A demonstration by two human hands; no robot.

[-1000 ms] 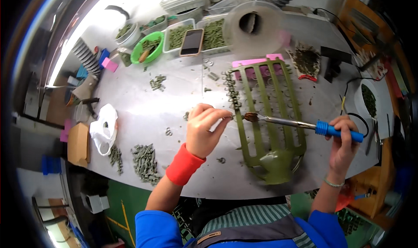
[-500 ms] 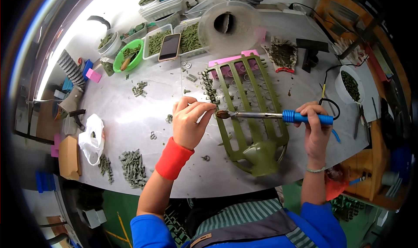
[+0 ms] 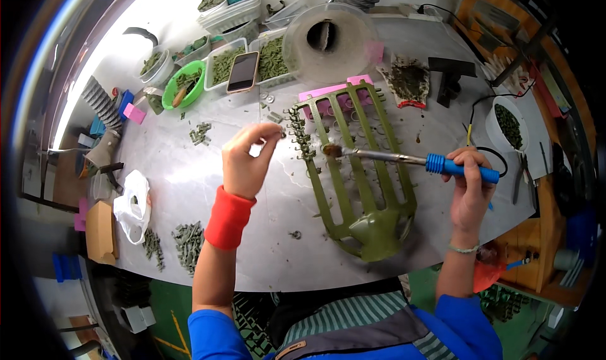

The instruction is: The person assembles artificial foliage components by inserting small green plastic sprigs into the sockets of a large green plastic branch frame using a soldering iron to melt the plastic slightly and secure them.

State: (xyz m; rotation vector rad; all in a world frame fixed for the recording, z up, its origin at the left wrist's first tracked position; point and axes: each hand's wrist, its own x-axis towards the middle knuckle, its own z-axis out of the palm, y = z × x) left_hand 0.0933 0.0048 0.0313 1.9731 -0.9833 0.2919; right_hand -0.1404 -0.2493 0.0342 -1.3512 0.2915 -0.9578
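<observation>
My right hand grips the blue handle of a soldering iron. Its metal shaft points left, and the browned tip hangs over the olive-green slatted wax frame. Left of that frame, my left hand, with a red wristband, pinches a tiny dark green piece between thumb and fingertips; its exact shape is too small to tell. A row of small hooked green pieces runs along the frame's upper left edge. Pink blocks lie under the frame's far end.
Tubs of small green parts, a phone and a green bowl line the back. A clear round cover and a stained cloth sit beyond the frame. Loose piles and a white bag lie left.
My left hand has moved left and up, away from the frame's edge, with the small piece pinched. The soldering iron has shifted slightly right, its tip raised and clear of my left fingers.
</observation>
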